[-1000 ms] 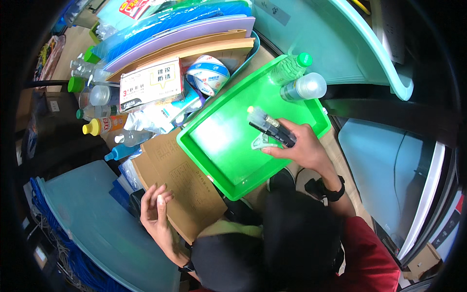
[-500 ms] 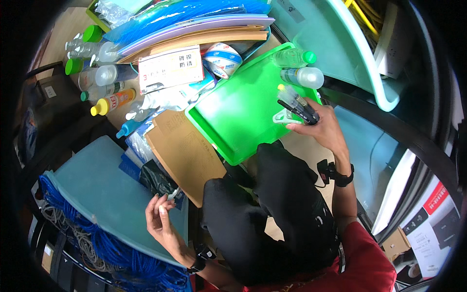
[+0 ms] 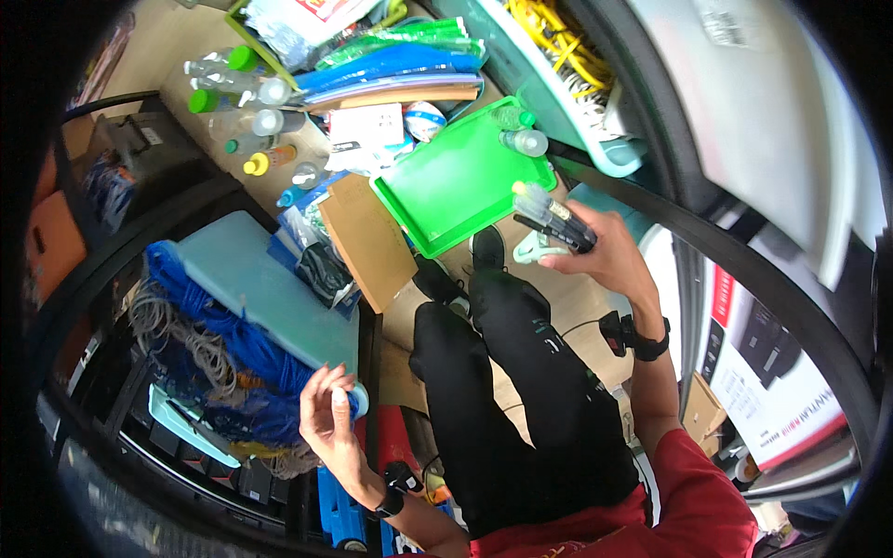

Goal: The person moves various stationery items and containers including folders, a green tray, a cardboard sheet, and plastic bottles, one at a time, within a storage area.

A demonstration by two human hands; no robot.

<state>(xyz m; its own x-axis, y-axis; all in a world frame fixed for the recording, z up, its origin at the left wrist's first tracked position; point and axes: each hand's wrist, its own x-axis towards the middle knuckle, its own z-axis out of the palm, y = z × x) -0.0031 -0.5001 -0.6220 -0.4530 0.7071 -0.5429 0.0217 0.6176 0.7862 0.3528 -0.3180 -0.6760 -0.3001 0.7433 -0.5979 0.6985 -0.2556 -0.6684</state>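
My right hand (image 3: 603,249) is closed round a bundle of marker pens (image 3: 558,221) with dark barrels and clear or grey ends, one tip yellow-orange. A pale mint plastic piece with an opening (image 3: 538,247) sticks out below the pens, by my thumb; its kind is unclear. Beyond them a bright green tray (image 3: 456,181) lies on the floor, apart from the hand. My left hand (image 3: 330,418) hangs with loosely bent fingers and nothing visible in it. It is in front of the blue cable coils (image 3: 242,325) and the corner of a pale blue bin lid (image 3: 279,288).
Two clear bottles (image 3: 524,141) rest at the tray's far right corner. A cardboard piece (image 3: 366,244) leans left of my legs. Several bottles (image 3: 270,160) stand at far left. A black rack bar (image 3: 651,200) runs along the right, near a printed white box (image 3: 781,353).
My view has risen and pulled back, with my legs straighter and the tray looking smaller. The pens stay in my right hand. My left hand now appears beside the cable coils.
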